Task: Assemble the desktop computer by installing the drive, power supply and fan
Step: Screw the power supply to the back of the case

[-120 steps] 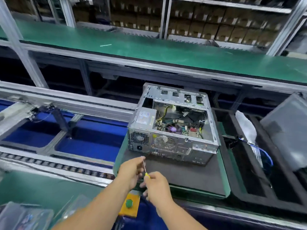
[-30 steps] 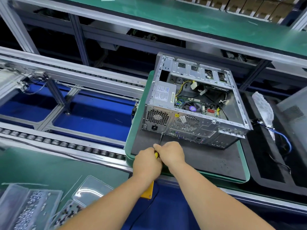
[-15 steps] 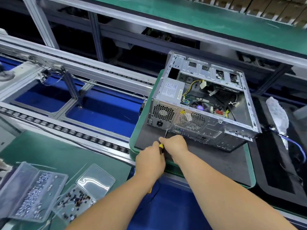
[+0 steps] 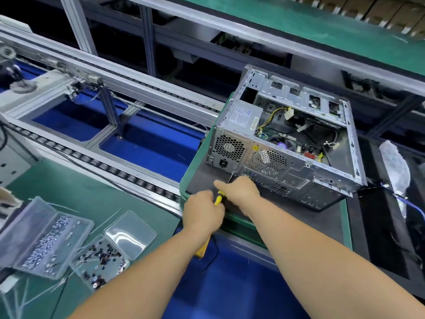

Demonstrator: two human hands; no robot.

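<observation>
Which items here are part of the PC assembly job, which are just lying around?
In use: computer case, power supply, rear fan, screwdriver, left hand, right hand, screw boxes.
Idle: plastic bag, blue cable.

The setting is identified as an electronics assembly line in a factory. A roller conveyor [image 4: 110,171] with aluminium side rails is run diagonally across the station, with blue panels visible beneath it. A green anti-static mat [image 4: 76,192] is laid over the workbench, and clear plastic boxes of screws [image 4: 43,240] are kept at its left edge. An open computer chassis [image 4: 287,143] is carried on a green-rimmed pallet [image 4: 195,157] at the conveyor's right end. A second green-topped bench [image 4: 310,21] is mounted behind on an aluminium frame, and stacked cardboard cartons [image 4: 379,10] are stored at the far right corner.
</observation>
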